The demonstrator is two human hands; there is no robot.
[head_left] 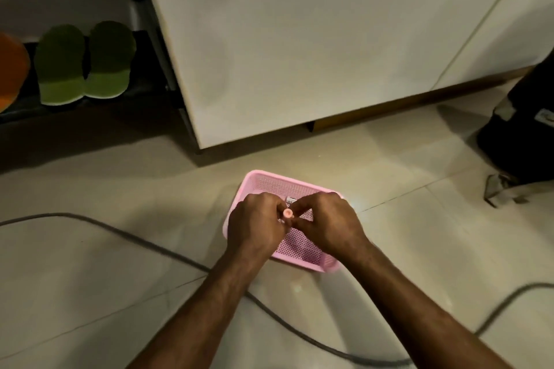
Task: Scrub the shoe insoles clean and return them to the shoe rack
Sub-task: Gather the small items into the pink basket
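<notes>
Two green insoles (85, 64) lie side by side on the shoe rack (144, 39) at far left. Your left hand (254, 226) grips a small pink-capped bottle (287, 213); your right hand (328, 223) pinches its cap, over the pink basket (263, 181).

no text is showing legibly in this view. a small white label (291, 200) between the two hands, above the pink basket (263, 183), is carrying dark marks too blurred to read.
</notes>
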